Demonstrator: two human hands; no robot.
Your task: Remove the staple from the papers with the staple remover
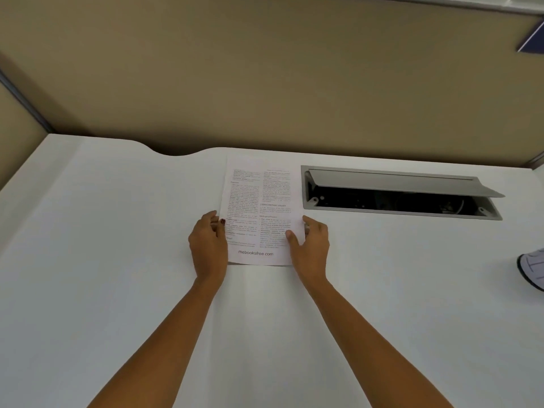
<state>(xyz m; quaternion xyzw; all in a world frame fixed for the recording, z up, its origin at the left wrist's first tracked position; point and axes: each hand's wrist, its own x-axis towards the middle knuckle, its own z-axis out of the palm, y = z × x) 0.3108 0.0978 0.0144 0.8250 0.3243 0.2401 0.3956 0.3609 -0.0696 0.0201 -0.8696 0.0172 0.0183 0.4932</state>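
While both bare forearms reach forward from the bottom of the view, the hands meet the papers (pixel 259 210) at their near corners on the white counter (pixel 117 231). The left hand (pixel 209 245) grips the left edge of the papers low down, its thumb, with a dark red nail, lying on top of the printed page and its fingers curled at the edge. The right hand (pixel 310 245) grips the right edge at about the same height, thumb pressed on the print, the other fingers wrapped along the margin. The papers lie flat, or nearly so, in portrait, with two columns of small text and the line "mebooksfree.com" along the near edge between the two hands. The staple itself is too small to make out, and the staple remover does not show in this view. Just beside the papers on the right, a grey cable hatch (pixel 400 192) is set into the counter, its lid (pixel 397 182) tilted up and the dark hollow beneath it open. At the far right edge of the view, well apart from the papers, a white object with a dark rim (pixel 532 269) is cut off by the frame. Behind the counter stands a tan partition wall (pixel 265 78).
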